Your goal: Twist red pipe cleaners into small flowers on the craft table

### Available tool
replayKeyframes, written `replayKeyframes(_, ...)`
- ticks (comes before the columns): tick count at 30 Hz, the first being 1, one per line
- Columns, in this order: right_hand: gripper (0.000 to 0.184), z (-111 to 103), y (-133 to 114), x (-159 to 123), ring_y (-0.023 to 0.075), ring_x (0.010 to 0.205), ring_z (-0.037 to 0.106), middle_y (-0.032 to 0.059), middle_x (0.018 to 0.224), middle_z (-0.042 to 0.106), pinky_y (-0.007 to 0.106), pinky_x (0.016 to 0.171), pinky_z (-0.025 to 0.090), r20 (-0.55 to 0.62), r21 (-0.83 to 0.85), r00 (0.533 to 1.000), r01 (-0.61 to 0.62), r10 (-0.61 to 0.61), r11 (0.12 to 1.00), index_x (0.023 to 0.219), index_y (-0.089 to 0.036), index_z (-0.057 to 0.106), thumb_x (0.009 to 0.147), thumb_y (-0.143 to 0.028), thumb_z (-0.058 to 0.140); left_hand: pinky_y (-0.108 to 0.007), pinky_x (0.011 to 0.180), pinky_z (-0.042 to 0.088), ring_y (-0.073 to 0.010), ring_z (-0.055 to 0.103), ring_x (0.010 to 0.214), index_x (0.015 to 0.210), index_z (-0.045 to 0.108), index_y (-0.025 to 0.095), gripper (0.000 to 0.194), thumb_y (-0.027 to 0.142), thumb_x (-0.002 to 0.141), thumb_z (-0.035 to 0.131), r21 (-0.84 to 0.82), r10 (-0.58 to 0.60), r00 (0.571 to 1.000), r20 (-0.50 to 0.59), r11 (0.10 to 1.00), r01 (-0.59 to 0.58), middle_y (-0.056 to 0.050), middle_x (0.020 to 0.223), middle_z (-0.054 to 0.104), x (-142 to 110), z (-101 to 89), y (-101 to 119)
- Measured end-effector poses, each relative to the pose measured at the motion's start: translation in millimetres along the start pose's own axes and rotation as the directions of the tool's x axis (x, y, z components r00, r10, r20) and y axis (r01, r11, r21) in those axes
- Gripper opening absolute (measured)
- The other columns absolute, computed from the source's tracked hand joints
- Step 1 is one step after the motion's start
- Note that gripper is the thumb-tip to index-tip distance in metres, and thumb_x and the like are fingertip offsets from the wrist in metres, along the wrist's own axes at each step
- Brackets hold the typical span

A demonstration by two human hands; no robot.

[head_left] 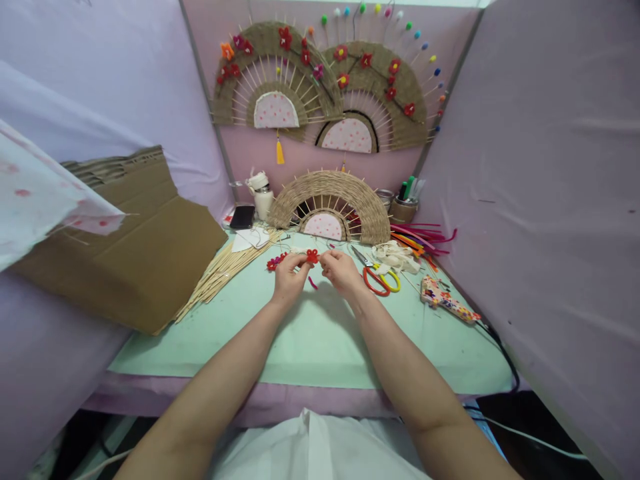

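Between my two hands, above the middle of the table, is a small red pipe-cleaner flower (313,256). My left hand (291,275) pinches it from the left side. My right hand (341,270) is closed with thumb and fingertips at the flower's right edge; exactly what they grip is too small to tell. Several finished red and purple flowers (277,261) lie just left of my left hand. A short magenta pipe-cleaner piece (313,283) rests on the table below the hands. Scissors (379,279) with red and yellow handles lie right of my right hand.
A woven fan (327,200) stands behind my hands. Wooden sticks (227,267) and cardboard (135,247) are at the left. On the right lie pipe cleaners (425,239), pale ribbon scraps (397,257) and a flower-patterned glue gun (449,300) with a cord. Decorated fans (274,73) hang behind.
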State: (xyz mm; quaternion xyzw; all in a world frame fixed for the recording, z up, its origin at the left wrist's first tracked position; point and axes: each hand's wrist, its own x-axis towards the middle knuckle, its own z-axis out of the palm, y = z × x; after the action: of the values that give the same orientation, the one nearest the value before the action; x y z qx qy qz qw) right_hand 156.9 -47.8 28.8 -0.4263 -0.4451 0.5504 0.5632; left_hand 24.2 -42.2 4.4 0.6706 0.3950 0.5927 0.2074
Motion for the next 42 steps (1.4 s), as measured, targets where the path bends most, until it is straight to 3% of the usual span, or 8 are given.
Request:
replayKeyframes(3, 0.014, 0, -5, -3, 0.0072, 0.048, 0.035, -0.0050, 0.051, 0.047, 0.022, 0.047, 0.028, -0.032, -0.194, 0.991, 0.122, -0.131, 0.973, 0.061, -0.017, 0.060, 0.063, -0.030, 0.060, -0.026, 0.063, 0.042, -0.0130, 0.052, 0.064, 0.071, 0.068, 0.019, 0.012, 0.024, 0.075, 0.058, -0.039, -0.051, 0.999, -0.014, 0.998, 0.050, -0.001, 0.068, 0.063, 0, -0.9, -3)
replayKeyframes(8, 0.020, -2, -6, -3, 0.0087, 0.050, 0.041, -0.0027, 0.054, 0.053, 0.024, 0.052, 0.032, 0.004, -0.292, 0.983, 0.174, -0.181, 0.940, 0.065, -0.015, 0.063, 0.066, -0.035, 0.060, -0.027, 0.067, 0.043, -0.0158, 0.057, 0.075, 0.078, 0.070, 0.020, 0.013, 0.024, 0.075, 0.058, 0.025, -0.022, 0.999, 0.027, 0.999, 0.022, -0.004, 0.078, 0.067, 0, -3.8, -3)
replayKeyframes(13, 0.018, -6, 1, 0, 0.0124, 0.059, 0.050, 0.0005, 0.064, 0.061, 0.026, 0.059, 0.038, -0.037, -0.525, 0.920, 0.315, -0.391, 0.791, 0.068, -0.017, 0.064, 0.071, -0.032, 0.057, -0.028, 0.072, 0.045, -0.0188, 0.058, 0.093, 0.093, 0.069, 0.020, 0.025, 0.018, 0.072, 0.056, 0.056, -0.120, 0.993, 0.009, 0.991, 0.119, -0.007, 0.099, 0.066, 2, -8.2, 2)
replayKeyframes(24, 0.015, 1, 9, -5, 0.0135, 0.065, 0.051, 0.0022, 0.071, 0.060, 0.026, 0.064, 0.038, 0.099, -0.650, 0.868, 0.426, -0.486, 0.629, 0.070, -0.018, 0.061, 0.079, -0.027, 0.053, -0.032, 0.072, 0.050, -0.0168, 0.064, 0.071, 0.079, 0.067, 0.012, 0.027, 0.032, 0.061, 0.071, -0.386, -0.451, 0.886, 0.108, 0.802, 0.456, -0.006, 0.075, 0.069, 1, -0.3, 7)
replayKeyframes(33, 0.012, 7, 19, -9, 0.0174, 0.074, 0.049, 0.0038, 0.073, 0.056, 0.030, 0.071, 0.037, 0.175, -0.773, 0.796, 0.475, -0.579, 0.420, 0.068, -0.020, 0.052, 0.080, -0.021, 0.051, -0.027, 0.064, 0.048, -0.0137, 0.060, 0.063, 0.069, 0.065, 0.013, 0.013, 0.023, 0.061, 0.066, -0.271, -0.445, 0.894, -0.048, 0.868, 0.417, -0.002, 0.065, 0.066, -3, 10.0, -10)
replayKeyframes(35, 0.012, 7, 20, -8, 0.0172, 0.073, 0.050, 0.0037, 0.074, 0.057, 0.030, 0.071, 0.038, 0.149, -0.758, 0.806, 0.465, -0.574, 0.457, 0.067, -0.020, 0.053, 0.079, -0.022, 0.051, -0.028, 0.065, 0.049, -0.0139, 0.061, 0.063, 0.069, 0.066, 0.013, 0.014, 0.025, 0.061, 0.067, -0.290, -0.448, 0.892, -0.056, 0.862, 0.415, -0.002, 0.065, 0.066, -3, 12.8, -14)
replayKeyframes(39, 0.013, 6, 20, -3, 0.0144, 0.064, 0.052, 0.0017, 0.068, 0.061, 0.026, 0.062, 0.040, -0.039, -0.600, 0.908, 0.314, -0.418, 0.736, 0.067, -0.018, 0.057, 0.075, -0.027, 0.054, -0.029, 0.068, 0.051, -0.0142, 0.061, 0.064, 0.072, 0.067, 0.012, 0.021, 0.029, 0.060, 0.070, -0.393, -0.471, 0.881, 0.040, 0.804, 0.447, -0.003, 0.065, 0.066, -1, 13.1, -10)
replayKeyframes(42, 0.018, 4, 19, 0, 0.0139, 0.062, 0.054, 0.0018, 0.067, 0.064, 0.025, 0.060, 0.041, -0.040, -0.484, 0.945, 0.266, -0.325, 0.834, 0.071, -0.016, 0.061, 0.075, -0.032, 0.055, -0.029, 0.068, 0.051, -0.0137, 0.061, 0.064, 0.072, 0.067, 0.012, 0.025, 0.031, 0.056, 0.074, -0.447, -0.536, 0.840, 0.091, 0.731, 0.515, -0.004, 0.064, 0.066, 2, 9.2, 0)
